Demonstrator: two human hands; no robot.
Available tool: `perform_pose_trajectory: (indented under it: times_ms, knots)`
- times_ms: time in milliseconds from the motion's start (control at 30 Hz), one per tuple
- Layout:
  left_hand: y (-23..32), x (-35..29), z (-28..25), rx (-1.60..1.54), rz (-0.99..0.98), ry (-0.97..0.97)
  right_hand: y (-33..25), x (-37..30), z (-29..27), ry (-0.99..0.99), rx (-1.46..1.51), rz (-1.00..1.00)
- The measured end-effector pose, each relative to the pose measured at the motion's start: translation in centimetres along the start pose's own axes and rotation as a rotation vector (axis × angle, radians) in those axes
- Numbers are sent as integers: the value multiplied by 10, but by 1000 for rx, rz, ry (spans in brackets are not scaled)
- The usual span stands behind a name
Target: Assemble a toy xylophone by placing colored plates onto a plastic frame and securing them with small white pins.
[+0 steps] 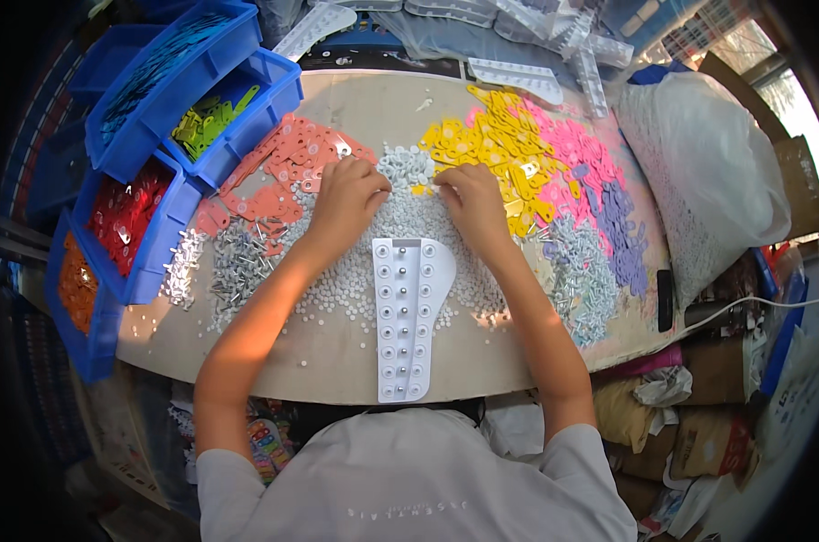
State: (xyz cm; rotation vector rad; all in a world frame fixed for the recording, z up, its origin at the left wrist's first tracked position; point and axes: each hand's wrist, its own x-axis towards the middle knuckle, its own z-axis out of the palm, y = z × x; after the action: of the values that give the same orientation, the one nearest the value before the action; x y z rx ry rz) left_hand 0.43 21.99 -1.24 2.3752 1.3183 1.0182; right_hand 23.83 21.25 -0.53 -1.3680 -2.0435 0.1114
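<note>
My left hand [348, 200] rests palm down on a heap of small white round pieces [409, 217], fingers curled into the pile. My right hand [471, 200] lies just beside it on the same heap, fingers bent, near a few yellow flat parts. Whether either hand pinches a piece is hidden under the fingers. A white jig board [409, 316] with two rows of pegs lies between my forearms, narrow end toward me. Salmon flat parts [287, 172] lie left of my left hand, and yellow flat parts [495, 144] lie right of my right hand.
Blue bins [192, 81] with green, red and orange parts stack along the left. Metal pins [238, 262] lie at left, with more pins [576, 280] at right. Pink [572, 144] and purple parts [617, 226] spread right. A white sack [707, 172] stands at far right.
</note>
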Motion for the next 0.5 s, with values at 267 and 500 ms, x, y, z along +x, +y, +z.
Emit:
perform_pose_trajectory:
  times_ms: [267, 500]
  knots:
    - [-11, 7, 17, 83, 101, -36, 8, 20, 31, -58, -21, -78]
    - [-8, 7, 15, 97, 105, -17, 3, 21, 29, -96, -48, -26]
